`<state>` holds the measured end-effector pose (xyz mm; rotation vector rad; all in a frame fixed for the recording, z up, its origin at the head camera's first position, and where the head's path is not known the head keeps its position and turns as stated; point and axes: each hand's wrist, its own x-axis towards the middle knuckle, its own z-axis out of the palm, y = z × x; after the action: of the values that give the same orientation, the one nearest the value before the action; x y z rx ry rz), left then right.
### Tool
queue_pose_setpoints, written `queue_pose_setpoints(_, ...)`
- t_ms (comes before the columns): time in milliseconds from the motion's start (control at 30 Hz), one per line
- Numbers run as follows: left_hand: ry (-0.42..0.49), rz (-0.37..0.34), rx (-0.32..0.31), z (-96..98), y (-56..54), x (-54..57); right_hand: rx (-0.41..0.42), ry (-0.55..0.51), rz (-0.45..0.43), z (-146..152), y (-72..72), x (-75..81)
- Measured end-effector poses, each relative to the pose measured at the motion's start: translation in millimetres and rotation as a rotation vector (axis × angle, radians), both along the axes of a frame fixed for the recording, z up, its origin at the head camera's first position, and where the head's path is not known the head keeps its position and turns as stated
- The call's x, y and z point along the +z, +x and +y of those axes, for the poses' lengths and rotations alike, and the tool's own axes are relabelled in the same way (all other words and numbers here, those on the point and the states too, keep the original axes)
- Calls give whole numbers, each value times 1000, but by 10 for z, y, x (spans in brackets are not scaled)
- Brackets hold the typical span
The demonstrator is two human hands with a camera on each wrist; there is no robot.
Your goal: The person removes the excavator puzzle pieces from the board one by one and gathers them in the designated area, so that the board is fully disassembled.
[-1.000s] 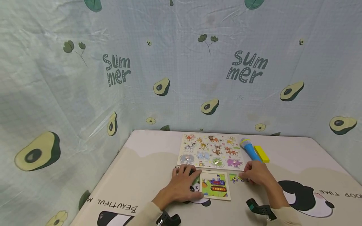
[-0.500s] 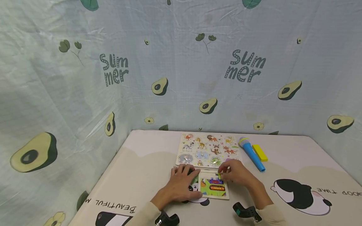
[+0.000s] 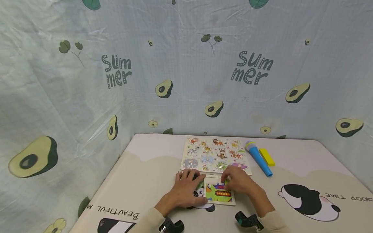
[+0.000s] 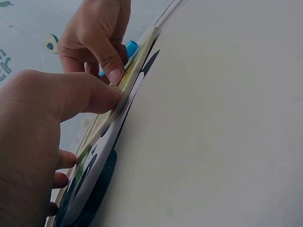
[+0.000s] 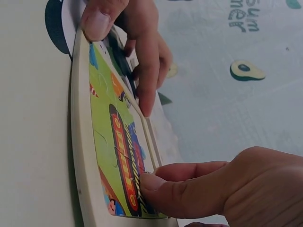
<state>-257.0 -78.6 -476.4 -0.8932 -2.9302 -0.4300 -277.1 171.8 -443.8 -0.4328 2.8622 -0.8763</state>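
Observation:
A small jigsaw puzzle in a pale wooden tray (image 3: 224,204) lies flat on the table, showing a tracked vehicle on green. My left hand (image 3: 186,191) spreads over its left side. Its thumb presses one corner and its index finger touches the tray's far side, as the right wrist view confirms. At the upper right part of the tray, my right hand (image 3: 239,179) pinches a puzzle piece (image 3: 227,182) between thumb and index finger. Most of that piece is hidden by the fingers. The tray's rim (image 5: 80,142) runs close to the right fingertips.
Directly behind the tray lies a white animal peg board (image 3: 214,152). To its right are a blue toy microphone (image 3: 259,158) and a yellow block (image 3: 266,157). A printed cloth covers the table, and patterned curtains (image 3: 180,64) close off its far and left sides.
My right hand has moved left from beside the tray to its upper right part, carrying the puzzle piece. The microphone's handle is now uncovered. My left hand has stayed on the tray.

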Motion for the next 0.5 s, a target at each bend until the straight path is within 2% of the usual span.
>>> queue_pose_setpoints(300,6,-20,4,3,-6,-13,-34,-59,-22,-15,16,6)
queue_pose_setpoints(500,0,-5,7,9,-15,-25,-69,-106,-29,19,5,26)
